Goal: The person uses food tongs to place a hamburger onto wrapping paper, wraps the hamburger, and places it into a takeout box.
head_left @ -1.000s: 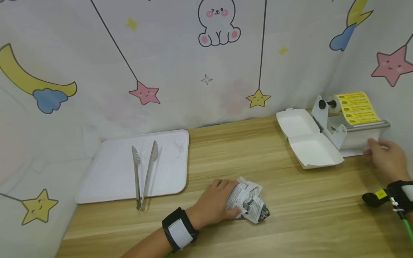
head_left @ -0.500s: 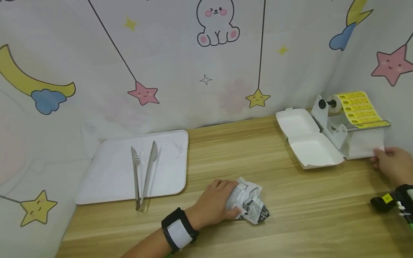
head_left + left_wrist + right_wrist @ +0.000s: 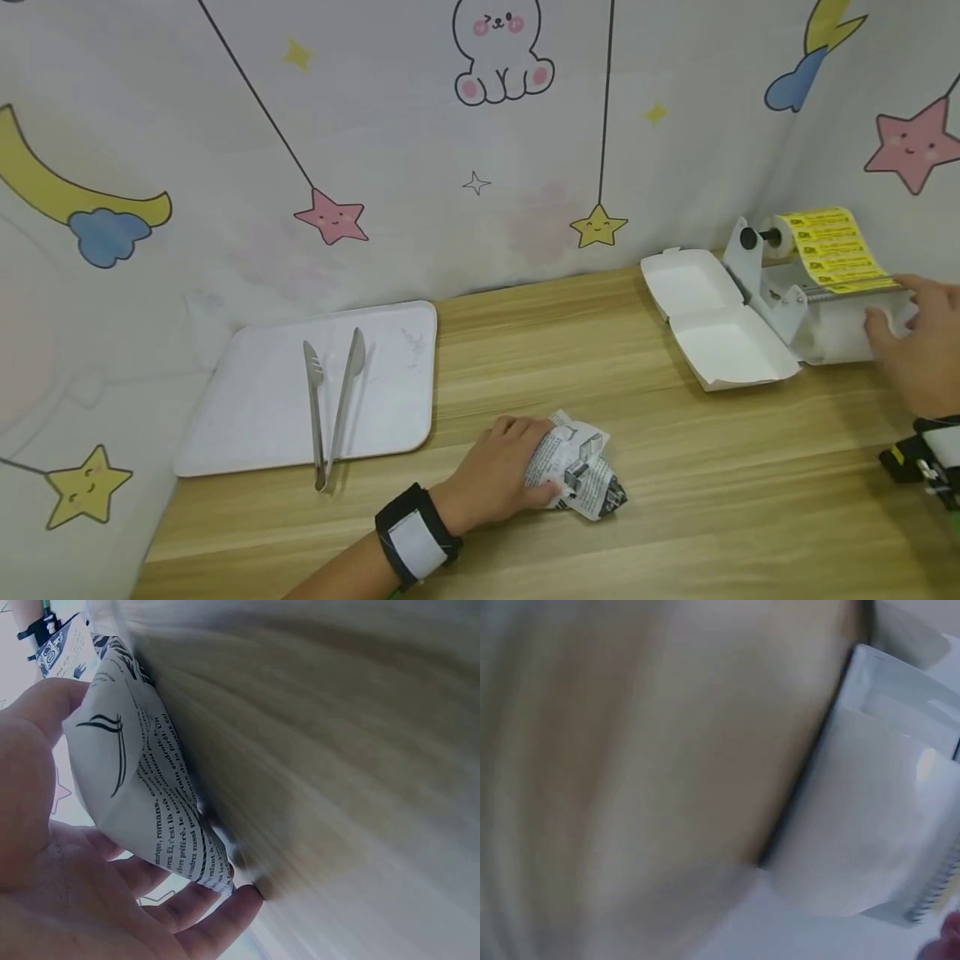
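Note:
My left hand point(image 3: 498, 475) rests over a bundle wrapped in newsprint paper point(image 3: 581, 467) on the table. In the left wrist view, the thumb and fingers curl round the printed paper point(image 3: 150, 772); what is inside is hidden. At the far right, my right hand point(image 3: 926, 342) is at the label dispenser point(image 3: 783, 317), thumb and index finger apart. The index finger is by the right end of the front bar, where yellow labels point(image 3: 832, 250) come over from the roll. White backing paper point(image 3: 847, 817) hangs below, curved. Only blurred fingertips point(image 3: 949, 941) show in the right wrist view.
An opened white takeaway box point(image 3: 727, 333) stands just left of the dispenser. On the left lies a white tray point(image 3: 255, 400), with metal tongs point(image 3: 341, 417) resting across its front edge. A printed cloth backdrop point(image 3: 412, 167) closes off the table's back.
My right hand drew the backing paper downward and the labels advanced over the bar. It then let go of the paper and rose to the bar's end. The left hand stayed still.

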A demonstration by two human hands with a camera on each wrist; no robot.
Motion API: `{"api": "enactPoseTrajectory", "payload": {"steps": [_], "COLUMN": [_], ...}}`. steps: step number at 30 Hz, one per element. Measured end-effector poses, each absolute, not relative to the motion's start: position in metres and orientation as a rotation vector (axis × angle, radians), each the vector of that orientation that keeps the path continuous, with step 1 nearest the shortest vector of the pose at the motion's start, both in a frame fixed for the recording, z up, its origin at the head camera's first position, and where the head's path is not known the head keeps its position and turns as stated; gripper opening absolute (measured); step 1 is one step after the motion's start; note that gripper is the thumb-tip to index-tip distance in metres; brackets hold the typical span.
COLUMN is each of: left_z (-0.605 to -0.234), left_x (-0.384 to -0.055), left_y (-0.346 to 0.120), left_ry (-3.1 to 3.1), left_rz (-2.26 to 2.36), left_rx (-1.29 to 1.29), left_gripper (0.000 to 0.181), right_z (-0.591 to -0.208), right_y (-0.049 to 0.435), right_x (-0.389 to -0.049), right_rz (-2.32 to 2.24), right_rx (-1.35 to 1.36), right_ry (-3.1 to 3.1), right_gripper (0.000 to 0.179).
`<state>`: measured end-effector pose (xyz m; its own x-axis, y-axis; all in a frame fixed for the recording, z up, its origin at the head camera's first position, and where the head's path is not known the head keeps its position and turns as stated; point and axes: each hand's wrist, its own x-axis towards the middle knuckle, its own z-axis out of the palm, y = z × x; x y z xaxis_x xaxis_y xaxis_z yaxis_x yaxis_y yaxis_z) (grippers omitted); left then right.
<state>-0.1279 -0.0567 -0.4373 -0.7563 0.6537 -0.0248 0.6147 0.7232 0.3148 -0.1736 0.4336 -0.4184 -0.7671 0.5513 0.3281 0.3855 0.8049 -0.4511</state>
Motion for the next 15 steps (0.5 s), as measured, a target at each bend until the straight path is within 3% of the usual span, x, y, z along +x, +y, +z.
{"api": "enactPoseTrajectory", "payload": {"steps": [6, 15], "left_z": [-0.436, -0.432], "left_x": [-0.127, -0.126], "left_y": [-0.056, -0.055], "left_ry": [2.786, 2.782], "left_rz": [0.446, 0.452], "left_rx": [1.041, 1.025], "left_gripper": [0.073, 0.072], "right_z": [-0.399, -0.393], "right_y": [0.423, 0.427], "right_x": [-0.178, -0.183], "right_rz": [0.245, 0.187], "right_rx": [-0.278, -0.254], "right_ry": [-2.697, -2.675], "right_gripper": [0.047, 0.032]}}
